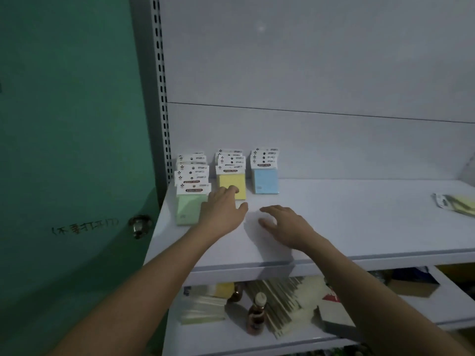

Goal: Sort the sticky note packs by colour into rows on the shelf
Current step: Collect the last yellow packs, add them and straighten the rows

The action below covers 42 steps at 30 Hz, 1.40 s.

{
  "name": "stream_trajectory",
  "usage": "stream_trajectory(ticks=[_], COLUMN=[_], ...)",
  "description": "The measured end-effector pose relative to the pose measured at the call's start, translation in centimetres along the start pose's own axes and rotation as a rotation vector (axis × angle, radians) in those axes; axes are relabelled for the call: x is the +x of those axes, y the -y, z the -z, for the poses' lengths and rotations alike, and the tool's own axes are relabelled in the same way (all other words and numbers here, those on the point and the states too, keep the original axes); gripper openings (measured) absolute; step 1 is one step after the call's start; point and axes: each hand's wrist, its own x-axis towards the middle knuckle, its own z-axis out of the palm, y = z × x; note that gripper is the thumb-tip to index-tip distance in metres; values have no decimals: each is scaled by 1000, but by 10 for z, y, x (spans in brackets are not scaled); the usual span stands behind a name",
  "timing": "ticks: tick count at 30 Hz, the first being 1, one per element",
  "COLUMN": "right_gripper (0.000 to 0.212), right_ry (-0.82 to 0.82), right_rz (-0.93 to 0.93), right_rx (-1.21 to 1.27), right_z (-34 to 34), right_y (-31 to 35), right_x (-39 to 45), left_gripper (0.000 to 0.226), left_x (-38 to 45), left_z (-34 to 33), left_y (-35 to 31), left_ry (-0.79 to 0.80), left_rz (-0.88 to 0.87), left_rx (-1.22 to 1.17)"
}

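On the shelf (pixel 334 214), toward 10 o'clock: three rows of sticky note packs, green row (pixel 191 186), yellow row (pixel 231 173), blue row (pixel 265 173). Left hand (pixel 222 210), fingers straight, grip apart, touches the front yellow pack. Right hand (pixel 285 224) hovers, grip apart, holding nothing. Loose yellowish pack (pixel 455 204) lies at 3 o'clock, unsorted. Risk: a push from the left hand could skew the yellow row into the green one.

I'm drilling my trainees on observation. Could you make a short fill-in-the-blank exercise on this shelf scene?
1. The row of sticky note packs nearest the green door is ____.
2. The left hand touches the front ____ pack.
3. The blue sticky note row lies ____ of the yellow row.

Missing words: green; yellow; right
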Motion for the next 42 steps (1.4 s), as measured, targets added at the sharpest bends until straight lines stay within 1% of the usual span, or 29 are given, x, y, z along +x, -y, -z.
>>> stream_trajectory(ticks=[3,11,14,18,22,27,32,34,38,42], right_gripper=[51,50,49,48,46,46,45,42,36,42], right_ry=[-42,-84,-101,-130,-138,-116,-109,-144,-237,-242], right_rz=[-51,-123,-148,-158,-163,-155,-194,-211,-324,-447], right_rx=[30,130,169,184,203,169,153,121,150,59], right_z=[31,104,122,130,130,132,156,167,186,197], right_y=[-41,-164,-206,-255,-298,-361,-434,-467,-532,-592], right_x=[-29,-117,-140,-153,-148,-117,-77,-62,-39,-24], left_gripper=[52,55,54,55,55,55,56,55,53,52], left_x=[-11,-47,-58,-64,-47,6,65,80,100,117], left_z=[-17,-77,-96,-127,-156,-193,-229,-246,-279,-307], left_y=[-50,-196,-234,-265,-292,-330,-372,-385,-414,-452], left_ry=[72,84,92,108,138,137,162,161,171,166], left_rz=[6,-29,-32,-34,-27,-33,-50,-65,-42,-16], left_rx=[25,68,33,9,21,3,-35,-27,-25,48])
